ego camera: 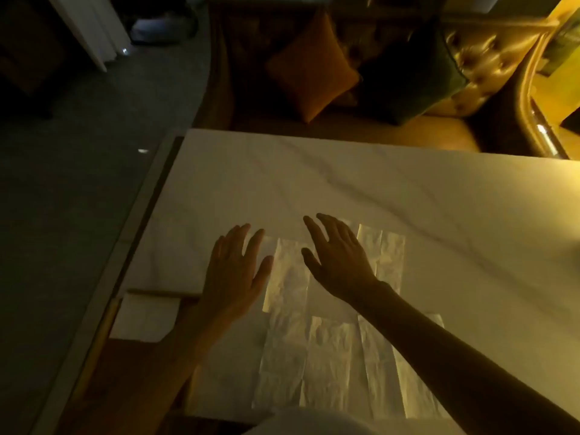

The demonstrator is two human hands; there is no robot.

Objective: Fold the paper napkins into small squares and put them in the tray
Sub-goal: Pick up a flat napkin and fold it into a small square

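A thin white paper napkin, crinkled and marked with fold creases, lies spread flat on the near part of the table, straight in front of the person. Whether it is one sheet or several overlapping is hard to tell in the dim yellow light.

The left hand hovers palm down at the sheet's far left corner, fingers straight and spread, gripping nothing. The right hand reaches over the far middle of the sheet, fingers likewise extended and empty. Contact with the paper cannot be judged.

Just left of the left forearm sits a brown wooden tray holding a white folded square of paper; the forearm covers part of the tray.

The surface is a pale marble-veined rectangular table. Beyond it stands a tufted golden sofa with an orange square cushion and a dark green cushion. Grey floor lies to the left. The far room is dark and blurred.
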